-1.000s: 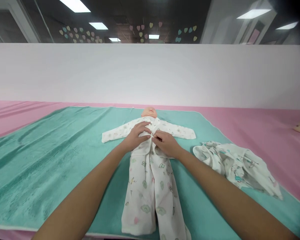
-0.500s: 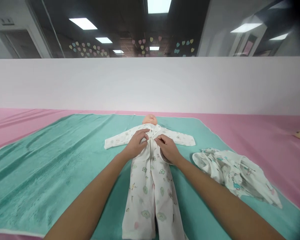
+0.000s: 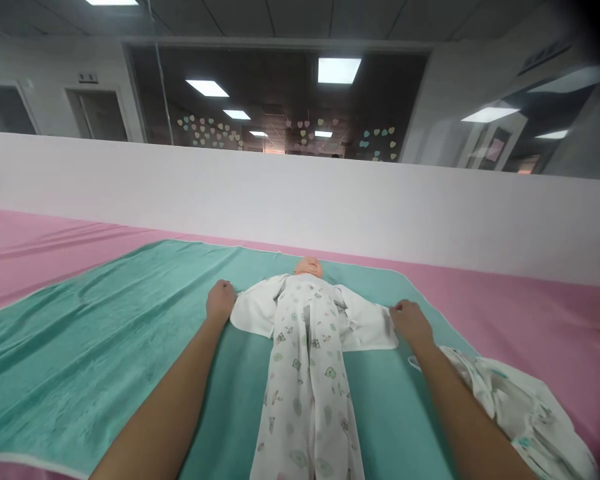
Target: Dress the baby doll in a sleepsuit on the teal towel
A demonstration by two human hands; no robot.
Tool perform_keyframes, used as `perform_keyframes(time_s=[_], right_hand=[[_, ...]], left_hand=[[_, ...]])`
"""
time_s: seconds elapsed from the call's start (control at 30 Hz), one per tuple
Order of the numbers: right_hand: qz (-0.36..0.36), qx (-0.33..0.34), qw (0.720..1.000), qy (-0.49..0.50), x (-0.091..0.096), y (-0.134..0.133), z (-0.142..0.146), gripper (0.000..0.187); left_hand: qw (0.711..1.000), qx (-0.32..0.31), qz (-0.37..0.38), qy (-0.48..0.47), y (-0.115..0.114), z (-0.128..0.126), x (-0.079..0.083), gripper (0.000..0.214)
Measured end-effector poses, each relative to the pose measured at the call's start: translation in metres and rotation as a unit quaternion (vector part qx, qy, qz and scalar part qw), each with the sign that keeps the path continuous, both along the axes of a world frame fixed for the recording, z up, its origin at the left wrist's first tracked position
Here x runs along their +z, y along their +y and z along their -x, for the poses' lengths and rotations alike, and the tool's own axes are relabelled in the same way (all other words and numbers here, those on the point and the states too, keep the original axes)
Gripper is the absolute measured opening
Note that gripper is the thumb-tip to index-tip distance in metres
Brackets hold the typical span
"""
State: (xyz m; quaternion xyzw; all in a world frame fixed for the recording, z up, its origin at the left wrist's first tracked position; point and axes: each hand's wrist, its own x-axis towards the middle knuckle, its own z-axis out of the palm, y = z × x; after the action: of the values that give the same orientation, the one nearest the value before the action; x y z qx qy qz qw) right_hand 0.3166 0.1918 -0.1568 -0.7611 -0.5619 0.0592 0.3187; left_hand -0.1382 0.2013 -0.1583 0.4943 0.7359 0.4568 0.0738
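A baby doll lies on its back on a teal blanket, dressed in white printed trousers. Its white top is spread open to both sides. My left hand is closed on the top's left flap at the doll's side. My right hand is closed on the right flap's outer edge. Both flaps are pulled flat away from the doll's chest.
A crumpled white printed garment lies on the blanket at the right, partly under my right forearm. The blanket sits on a pink surface. A low white wall runs behind, with a dim room beyond.
My hands left the middle of the doll's chest and moved apart, drawing the top's two front flaps open to the sides. The camera tilted upward.
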Motion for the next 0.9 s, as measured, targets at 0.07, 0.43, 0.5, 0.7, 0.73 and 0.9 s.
perform_keyframes(time_s=[0.07, 0.43, 0.5, 0.7, 0.73, 0.9], right_hand=[[-0.087, 0.062, 0.994, -0.029, 0.006, 0.0, 0.038, 0.024], [0.035, 0.4, 0.891, -0.21, 0.047, 0.074, 0.231, 0.037], [0.077, 0.434, 0.871, -0.216, 0.051, 0.092, 0.239, 0.035], [0.189, 0.485, 0.823, -0.227, 0.05, 0.11, 0.256, 0.057], [0.202, 0.488, 0.817, -0.232, 0.05, 0.11, 0.259, 0.059], [0.184, 0.485, 0.818, -0.251, 0.065, 0.108, 0.256, 0.051]], left_hand=[[1.0, -0.003, -0.021, 0.018, 0.0, -0.009, -0.002, 0.028], [0.937, -0.108, -0.017, 0.332, 0.009, -0.083, -0.027, 0.044], [0.94, -0.104, 0.007, 0.325, 0.013, -0.075, -0.027, 0.042], [0.95, -0.052, 0.06, 0.303, 0.022, -0.061, -0.026, 0.028], [0.95, -0.05, 0.057, 0.303, 0.022, -0.061, -0.025, 0.027], [0.969, -0.046, 0.062, 0.236, 0.018, -0.056, -0.02, 0.03]])
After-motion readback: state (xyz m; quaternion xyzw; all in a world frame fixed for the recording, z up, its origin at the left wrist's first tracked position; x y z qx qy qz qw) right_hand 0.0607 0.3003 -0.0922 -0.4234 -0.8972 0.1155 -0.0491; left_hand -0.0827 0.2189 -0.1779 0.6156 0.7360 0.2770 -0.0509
